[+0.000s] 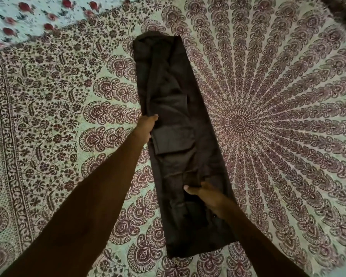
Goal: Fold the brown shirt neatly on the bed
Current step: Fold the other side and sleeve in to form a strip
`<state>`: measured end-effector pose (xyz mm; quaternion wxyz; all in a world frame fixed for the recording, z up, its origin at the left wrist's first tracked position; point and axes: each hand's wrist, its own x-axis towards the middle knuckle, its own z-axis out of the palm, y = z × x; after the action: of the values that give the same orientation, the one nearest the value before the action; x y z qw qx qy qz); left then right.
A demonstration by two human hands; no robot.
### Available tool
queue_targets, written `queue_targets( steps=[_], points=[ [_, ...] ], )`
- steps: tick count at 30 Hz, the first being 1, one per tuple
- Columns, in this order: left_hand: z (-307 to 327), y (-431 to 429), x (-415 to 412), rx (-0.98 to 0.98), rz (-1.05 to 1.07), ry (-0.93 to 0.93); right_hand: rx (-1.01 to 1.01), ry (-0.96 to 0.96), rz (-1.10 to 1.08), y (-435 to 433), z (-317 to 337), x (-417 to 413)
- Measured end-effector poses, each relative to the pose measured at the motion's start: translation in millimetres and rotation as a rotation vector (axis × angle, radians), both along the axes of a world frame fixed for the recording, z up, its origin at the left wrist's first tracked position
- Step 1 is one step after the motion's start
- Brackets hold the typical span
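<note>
The brown shirt (174, 108) lies on the bed as a long narrow strip, running from the far middle toward me, with folded layers and creases showing along it. My left hand (145, 127) grips the strip's left edge about halfway along, its fingertips hidden under the cloth. My right hand (205, 193) lies on the nearer part of the strip and pinches a bunch of fabric there, thumb pointing left.
A patterned bedspread (278, 126) with a maroon mandala print covers the bed. A floral sheet with red roses (28, 17) shows at the far left. Something dark (344, 9) sits in the far right corner.
</note>
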<state>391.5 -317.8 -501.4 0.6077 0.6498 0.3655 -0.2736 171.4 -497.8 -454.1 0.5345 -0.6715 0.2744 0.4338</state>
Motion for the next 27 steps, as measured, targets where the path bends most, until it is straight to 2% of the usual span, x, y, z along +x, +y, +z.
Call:
queue_targets(
  steps=[4,7,10,16,20,22,24,27],
  points=[
    [-5,7,6,0.152,-0.038,-0.087,-0.163,-0.054,0.062,3,-13,-6],
    [-7,10,5,0.066,-0.005,-0.061,-0.242,-0.048,0.125,8,-23,-11],
    [-7,14,-9,0.027,-0.068,0.017,-0.308,-0.043,0.191,10,-26,-14],
    [-1,13,-50,-0.026,-0.076,-0.033,-0.409,-0.102,0.248,17,-18,-26],
    [0,15,-63,-0.004,-0.102,-0.06,-0.677,-0.195,0.449,9,4,-27],
    [-3,18,-59,0.067,-0.14,-0.1,-0.787,-0.235,0.458,5,14,-15],
    [-4,23,-47,0.178,-0.174,-0.158,-0.764,-0.277,0.369,6,18,11],
    [0,23,-14,0.329,-0.197,-0.227,-0.592,-0.364,0.19,9,16,67]
  ],
)
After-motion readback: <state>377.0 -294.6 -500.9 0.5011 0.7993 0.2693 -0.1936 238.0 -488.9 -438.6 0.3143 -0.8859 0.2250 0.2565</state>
